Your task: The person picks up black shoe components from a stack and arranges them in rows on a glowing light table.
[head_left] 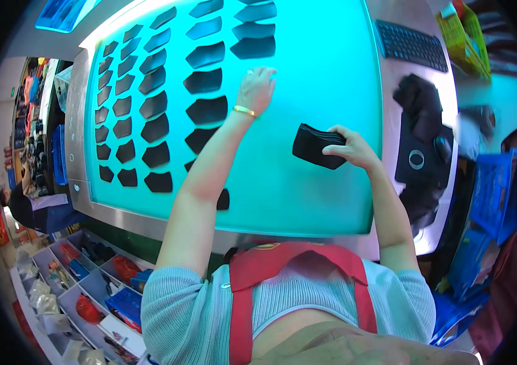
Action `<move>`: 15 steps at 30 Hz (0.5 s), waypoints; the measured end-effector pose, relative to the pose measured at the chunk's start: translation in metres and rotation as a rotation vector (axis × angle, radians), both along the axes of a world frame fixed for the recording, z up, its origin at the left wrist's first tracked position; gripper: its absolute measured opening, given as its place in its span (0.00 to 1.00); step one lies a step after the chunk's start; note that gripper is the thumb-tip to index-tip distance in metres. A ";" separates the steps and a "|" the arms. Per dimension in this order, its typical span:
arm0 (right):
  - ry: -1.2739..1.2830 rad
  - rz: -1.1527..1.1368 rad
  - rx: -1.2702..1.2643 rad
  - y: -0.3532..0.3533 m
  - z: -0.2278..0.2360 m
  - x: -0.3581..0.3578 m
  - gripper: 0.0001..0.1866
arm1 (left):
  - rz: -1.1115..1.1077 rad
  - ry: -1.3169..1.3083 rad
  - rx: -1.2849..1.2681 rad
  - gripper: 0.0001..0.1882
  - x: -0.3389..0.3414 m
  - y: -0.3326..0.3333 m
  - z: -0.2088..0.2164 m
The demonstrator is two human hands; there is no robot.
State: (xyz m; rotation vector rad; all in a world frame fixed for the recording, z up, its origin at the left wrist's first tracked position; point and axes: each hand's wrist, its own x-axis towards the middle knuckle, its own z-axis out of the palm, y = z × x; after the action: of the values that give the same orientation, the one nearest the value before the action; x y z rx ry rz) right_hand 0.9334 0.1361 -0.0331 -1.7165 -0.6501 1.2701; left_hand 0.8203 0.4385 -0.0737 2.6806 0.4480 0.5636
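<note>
My right hand (355, 149) grips a stack of black fabric pieces (316, 146), thumb on top and fingers behind. It is over the right part of a glowing turquoise table (325, 207). My left hand (257, 91), with a gold bracelet at its wrist, reaches over the middle of the table with bent, slightly parted fingers. No piece shows in it. Just beyond its fingertips lies a dark pointed piece (253, 47), the nearest in its column. Similar flat pieces (154, 104) lie in several columns to the left. My left forearm partly covers one column.
A black keyboard (412, 45) and dark cloth (419, 109) lie along the right side. Blue crates (490, 194) and a yellow basket (465, 42) stand farther right. At lower left is a divided tray (58, 292) of small items. Another person (33, 207) is at far left.
</note>
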 end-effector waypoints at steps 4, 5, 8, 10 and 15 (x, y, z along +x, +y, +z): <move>-0.004 -0.030 0.097 0.057 0.003 0.065 0.24 | 0.126 0.022 0.325 0.13 0.041 0.069 -0.014; -0.003 -0.038 0.102 0.068 0.004 0.082 0.24 | 0.117 0.115 0.265 0.14 0.042 0.070 -0.018; 0.013 -0.057 0.178 0.091 0.000 0.132 0.22 | 0.097 0.238 0.144 0.15 0.034 0.047 -0.016; 0.007 -0.076 0.208 0.110 -0.003 0.157 0.21 | -0.009 0.162 0.132 0.14 0.027 0.044 -0.007; -0.112 -0.095 0.071 0.145 -0.041 0.191 0.21 | 0.006 -0.032 0.233 0.13 0.088 0.142 -0.007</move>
State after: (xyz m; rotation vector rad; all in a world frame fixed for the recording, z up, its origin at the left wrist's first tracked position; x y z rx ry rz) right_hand 1.1243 0.2811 -0.0743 -1.7484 -0.6628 1.0785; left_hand 0.9085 0.5803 -0.0806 2.8858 0.4043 0.6986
